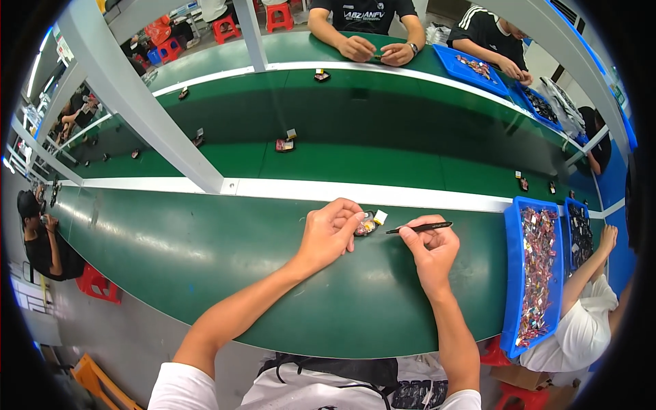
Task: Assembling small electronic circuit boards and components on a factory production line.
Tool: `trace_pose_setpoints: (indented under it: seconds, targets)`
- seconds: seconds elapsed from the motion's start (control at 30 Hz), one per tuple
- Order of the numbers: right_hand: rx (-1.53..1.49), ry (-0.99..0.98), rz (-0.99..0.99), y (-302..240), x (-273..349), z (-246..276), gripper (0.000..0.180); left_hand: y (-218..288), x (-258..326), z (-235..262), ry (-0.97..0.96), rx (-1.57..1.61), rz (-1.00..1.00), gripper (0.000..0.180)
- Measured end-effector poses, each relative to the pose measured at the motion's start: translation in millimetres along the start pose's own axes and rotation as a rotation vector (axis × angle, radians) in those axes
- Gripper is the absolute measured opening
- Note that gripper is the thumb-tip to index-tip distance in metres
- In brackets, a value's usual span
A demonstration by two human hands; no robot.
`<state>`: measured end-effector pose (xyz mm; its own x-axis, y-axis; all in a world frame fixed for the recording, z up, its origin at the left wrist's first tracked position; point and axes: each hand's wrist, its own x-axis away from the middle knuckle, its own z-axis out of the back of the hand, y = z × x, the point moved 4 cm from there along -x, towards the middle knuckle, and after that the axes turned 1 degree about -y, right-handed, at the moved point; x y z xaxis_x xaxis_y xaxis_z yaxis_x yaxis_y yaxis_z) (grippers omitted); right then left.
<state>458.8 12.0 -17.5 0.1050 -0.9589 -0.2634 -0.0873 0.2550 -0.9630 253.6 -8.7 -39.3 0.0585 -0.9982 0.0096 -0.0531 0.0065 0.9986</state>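
Gripping a small dark part (pixel 365 225) with a white tab between thumb and fingers, the left hand (pixel 335 227) is at the far side of the green counter (pixel 328 307). The right hand (pixel 433 251) is closed around a slim black pen-shaped tool (pixel 429 227); its tip points left, near the part but apart from it. Right of the right hand stands a long blue tray (pixel 511 280) filled with small multicoloured pieces (pixel 537 273). Beyond both hands, past a white rail (pixel 328 190), a green belt (pixel 383 164) carries similar parts (pixel 285 145). Farther off, facing the hands, sits a co-worker (pixel 365 20).
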Motion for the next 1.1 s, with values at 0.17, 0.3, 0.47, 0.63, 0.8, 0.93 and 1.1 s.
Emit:
trace_pose_setpoints:
  seconds: [0.17,0.3,0.47,0.63,0.8,0.93,1.1]
  targets:
    - [0.152,-0.043,0.034,4,7,-8,0.014,2,-1,-2,-0.023,-0.1,-0.071,0.015]
    - [0.164,-0.014,0.025,10,7,-8,0.014,0,-2,-4,-0.032,-0.064,-0.074,0.015]
    - [0.185,-0.017,0.001,10,6,-9,0.013,-1,-1,-4,-0.044,-0.069,-0.098,0.014]
    - [0.226,-0.04,0.0,13,7,-10,0.014,2,-1,-6,-0.055,-0.084,-0.108,0.013]
    - [0.076,-0.031,-0.111,15,5,-9,0.013,1,-1,-8,-0.075,-0.07,-0.107,0.011]
    - [-0.015,-0.039,-0.271,11,5,-9,0.013,-2,-1,-7,-0.089,-0.062,-0.18,0.013]
    - [-0.019,-0.075,-0.276,10,4,-9,0.013,-1,-1,-8,-0.091,-0.063,-0.192,0.014]
